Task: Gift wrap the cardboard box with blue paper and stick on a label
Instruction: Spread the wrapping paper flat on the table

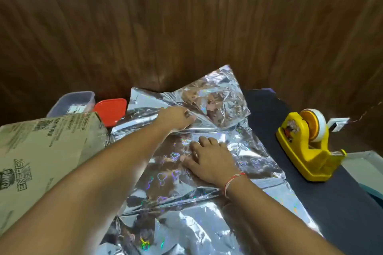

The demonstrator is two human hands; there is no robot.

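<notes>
Left hand (pixel 176 117): fingers curled, pinching a raised fold of the wrapping paper (pixel 186 174) near its far edge. The fold lifts off the counter (pixel 331 198) and leans toward the wooden wall (pixel 186 16).

Right hand (pixel 209 159): fingers straight and slightly spread, palm down, pressing flat on the middle of the sheet. It holds nothing. A red and white thread bracelet (pixel 233 181) sits on that wrist.

Wrapping paper: shows silver and mirror-like from this side, with small rainbow heart outlines; no blue side visible. It covers most of the dark counter in front of the person, creased in several places.

Cardboard box (pixel 45 151): at the left, touching the sheet's left edge, tilted with a printed face up. Print reads "ENERGY" in large letters; another word above it is partly legible and I cannot confirm it. The finer print is too small to read.

Containers: a clear plastic tub (pixel 72 103) behind the box holds something with a small label, contents unclear. A red lid (pixel 110 111) lies just beside it, touching the paper's far left corner.

Yellow tape dispenser (pixel 306 143): on the counter to the right, apart from the sheet, loaded with a roll of clear tape.
</notes>
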